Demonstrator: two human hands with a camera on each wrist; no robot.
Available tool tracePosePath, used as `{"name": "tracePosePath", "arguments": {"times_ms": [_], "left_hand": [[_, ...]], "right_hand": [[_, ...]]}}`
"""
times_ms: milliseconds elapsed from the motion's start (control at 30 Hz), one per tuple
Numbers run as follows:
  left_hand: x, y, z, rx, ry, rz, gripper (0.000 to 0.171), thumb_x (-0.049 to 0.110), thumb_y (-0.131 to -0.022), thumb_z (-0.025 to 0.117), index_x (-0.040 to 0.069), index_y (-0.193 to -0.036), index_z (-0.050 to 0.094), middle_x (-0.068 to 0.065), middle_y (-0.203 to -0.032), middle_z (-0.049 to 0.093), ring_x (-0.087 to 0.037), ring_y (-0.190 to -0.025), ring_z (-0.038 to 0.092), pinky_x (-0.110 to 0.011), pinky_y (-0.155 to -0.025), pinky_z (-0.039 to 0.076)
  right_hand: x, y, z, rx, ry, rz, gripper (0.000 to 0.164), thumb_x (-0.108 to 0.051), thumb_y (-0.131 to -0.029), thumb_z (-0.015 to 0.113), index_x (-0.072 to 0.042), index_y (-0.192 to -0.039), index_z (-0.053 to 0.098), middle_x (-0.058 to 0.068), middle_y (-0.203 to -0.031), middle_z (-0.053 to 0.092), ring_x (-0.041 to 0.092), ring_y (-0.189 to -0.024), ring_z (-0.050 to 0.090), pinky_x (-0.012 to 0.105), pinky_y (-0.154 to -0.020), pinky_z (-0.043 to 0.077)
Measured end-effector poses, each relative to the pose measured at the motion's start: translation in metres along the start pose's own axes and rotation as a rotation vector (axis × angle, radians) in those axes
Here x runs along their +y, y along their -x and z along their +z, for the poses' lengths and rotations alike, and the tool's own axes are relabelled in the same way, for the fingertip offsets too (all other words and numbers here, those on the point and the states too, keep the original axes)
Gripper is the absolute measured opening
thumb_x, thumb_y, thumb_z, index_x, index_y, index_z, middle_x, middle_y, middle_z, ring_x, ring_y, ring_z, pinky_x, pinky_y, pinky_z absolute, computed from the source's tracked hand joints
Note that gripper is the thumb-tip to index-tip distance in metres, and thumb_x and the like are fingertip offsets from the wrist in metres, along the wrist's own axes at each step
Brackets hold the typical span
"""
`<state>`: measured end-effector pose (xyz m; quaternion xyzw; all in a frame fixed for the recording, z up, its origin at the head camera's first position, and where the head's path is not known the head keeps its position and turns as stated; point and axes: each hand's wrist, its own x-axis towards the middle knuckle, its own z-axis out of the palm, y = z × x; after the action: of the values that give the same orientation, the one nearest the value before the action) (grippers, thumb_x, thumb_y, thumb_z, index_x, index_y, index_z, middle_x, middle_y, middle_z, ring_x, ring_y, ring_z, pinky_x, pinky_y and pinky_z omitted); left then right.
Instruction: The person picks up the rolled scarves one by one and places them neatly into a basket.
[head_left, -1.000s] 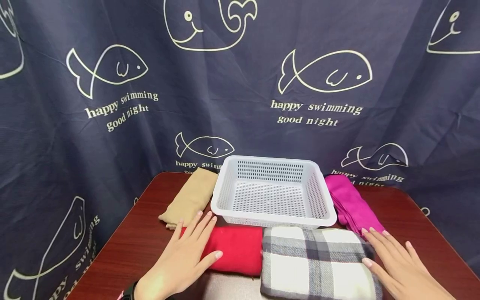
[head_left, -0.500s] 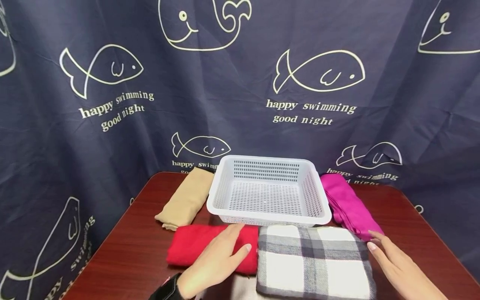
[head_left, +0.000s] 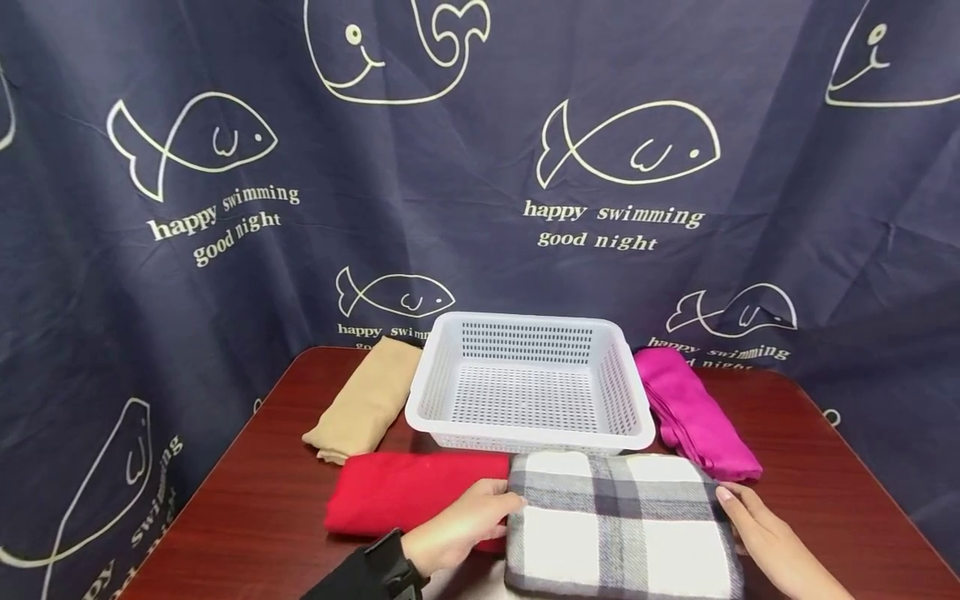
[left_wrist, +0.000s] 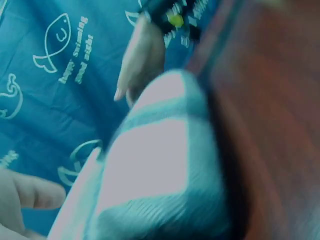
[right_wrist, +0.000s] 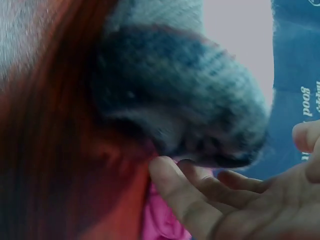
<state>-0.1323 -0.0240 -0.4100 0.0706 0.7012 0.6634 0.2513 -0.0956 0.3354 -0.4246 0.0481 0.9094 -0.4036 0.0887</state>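
Note:
A thick folded grey-and-white plaid cloth (head_left: pixel 622 525) lies on the table in front of the basket. At its left edge is my left hand (head_left: pixel 457 525), thumb by the cloth and fingers bent beside it. My right hand (head_left: pixel 765 529) meets the right edge. In the right wrist view its fingers (right_wrist: pixel 182 192) reach to the cloth's underside while the thumb (right_wrist: pixel 307 136) stays apart. Close to the cloth in the left wrist view is the left thumb (left_wrist: pixel 42 192); the left fingers are hidden there. A folded red cloth (head_left: pixel 405 492) lies partly behind the left hand.
A white perforated plastic basket (head_left: pixel 528 392) stands behind the cloths with nothing in it. A folded beige cloth (head_left: pixel 367 400) lies to its left, a folded magenta cloth (head_left: pixel 697 417) to its right. A dark blue printed curtain (head_left: pixel 480 167) hangs behind the brown table (head_left: pixel 255 500).
My left hand has moved right, off the red cloth to the plaid cloth's left edge. My right hand has closed in on its right edge. The head view has shifted slightly right.

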Motion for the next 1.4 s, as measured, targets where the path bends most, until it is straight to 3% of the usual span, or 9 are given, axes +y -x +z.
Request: {"name": "tracePosePath", "arguments": {"times_ms": [133, 367, 633, 800, 933, 1033, 1133, 1267, 1400], "left_hand": [[-0.006, -0.002, 0.012, 0.056, 0.068, -0.064, 0.027, 0.01, -0.083, 0.052, -0.007, -0.103, 0.056, -0.007, -0.092, 0.06, -0.02, -0.087, 0.056, -0.044, -0.084, 0.044], [-0.007, -0.002, 0.021, 0.183, 0.153, -0.098, 0.048, 0.018, -0.086, 0.055, -0.015, -0.118, 0.038, -0.02, -0.108, 0.047, -0.032, -0.104, 0.046, -0.05, -0.095, 0.033], [-0.014, -0.012, 0.026, 0.223, 0.235, -0.103, 0.026, 0.026, -0.094, 0.046, 0.003, -0.1, 0.055, -0.005, -0.086, 0.06, -0.017, -0.075, 0.056, -0.031, -0.072, 0.045], [-0.022, -0.016, 0.026, 0.234, 0.296, -0.115, 0.029, 0.031, -0.094, 0.046, 0.005, -0.104, 0.054, -0.007, -0.09, 0.059, -0.018, -0.078, 0.054, -0.033, -0.074, 0.043], [-0.025, -0.017, 0.025, 0.181, 0.433, -0.126, 0.036, 0.034, -0.093, 0.05, 0.004, -0.113, 0.053, -0.009, -0.103, 0.057, -0.02, -0.089, 0.054, -0.036, -0.086, 0.04], [-0.025, -0.014, 0.024, 0.142, 0.511, -0.144, 0.04, 0.034, -0.092, 0.053, 0.004, -0.118, 0.05, -0.011, -0.111, 0.054, -0.022, -0.098, 0.053, -0.037, -0.092, 0.037], [-0.023, -0.008, 0.025, 0.128, 0.511, -0.143, 0.039, 0.034, -0.092, 0.053, 0.004, -0.117, 0.049, -0.011, -0.111, 0.054, -0.023, -0.098, 0.052, -0.037, -0.093, 0.036], [-0.018, 0.002, 0.028, 0.104, 0.506, -0.128, 0.033, 0.035, -0.093, 0.052, 0.007, -0.111, 0.054, -0.006, -0.104, 0.058, -0.019, -0.092, 0.055, -0.035, -0.09, 0.038], [-0.01, 0.014, 0.03, 0.082, 0.497, -0.123, 0.032, 0.036, -0.093, 0.051, 0.008, -0.108, 0.058, -0.002, -0.099, 0.062, -0.015, -0.087, 0.058, -0.035, -0.089, 0.039]], "right_hand": [[-0.001, -0.005, 0.007, -0.032, -0.038, 0.026, 0.061, -0.035, -0.105, 0.025, 0.017, -0.137, 0.02, 0.036, -0.127, 0.039, 0.038, -0.107, 0.049, 0.047, -0.084, 0.047], [-0.003, -0.01, 0.02, -0.08, -0.374, 0.141, 0.07, -0.046, -0.102, 0.03, 0.005, -0.144, 0.007, 0.034, -0.13, 0.034, 0.036, -0.104, 0.05, 0.05, -0.072, 0.049], [-0.002, -0.013, 0.028, -0.089, -0.47, 0.159, 0.072, -0.05, -0.101, 0.029, -0.005, -0.149, -0.001, 0.032, -0.136, 0.028, 0.034, -0.103, 0.047, 0.049, -0.074, 0.045], [-0.003, -0.016, 0.034, -0.089, -0.506, 0.184, 0.074, -0.05, -0.101, 0.026, -0.006, -0.15, -0.009, 0.027, -0.139, 0.022, 0.034, -0.107, 0.041, 0.041, -0.08, 0.041], [-0.001, -0.01, 0.04, -0.04, -0.559, 0.188, 0.066, -0.046, -0.103, 0.024, -0.01, -0.151, -0.004, 0.026, -0.13, 0.034, 0.028, -0.094, 0.049, 0.039, -0.076, 0.043], [-0.001, -0.003, 0.039, -0.03, -0.546, 0.2, 0.065, -0.044, -0.103, 0.025, -0.008, -0.15, -0.001, 0.026, -0.126, 0.037, 0.027, -0.092, 0.05, 0.041, -0.075, 0.044], [-0.004, 0.003, 0.031, -0.07, -0.482, 0.201, 0.069, -0.043, -0.103, 0.024, 0.0, -0.148, -0.007, 0.03, -0.135, 0.023, 0.036, -0.108, 0.041, 0.047, -0.084, 0.04], [-0.009, 0.012, 0.017, -0.101, -0.386, 0.14, 0.068, -0.035, -0.105, 0.02, 0.012, -0.143, -0.012, 0.035, -0.142, 0.004, 0.046, -0.125, 0.014, 0.059, -0.099, 0.021], [-0.011, 0.024, 0.005, -0.11, -0.336, 0.122, 0.066, -0.033, -0.105, 0.019, 0.012, -0.143, -0.012, 0.036, -0.144, 0.001, 0.044, -0.128, 0.008, 0.061, -0.102, 0.014]]}}
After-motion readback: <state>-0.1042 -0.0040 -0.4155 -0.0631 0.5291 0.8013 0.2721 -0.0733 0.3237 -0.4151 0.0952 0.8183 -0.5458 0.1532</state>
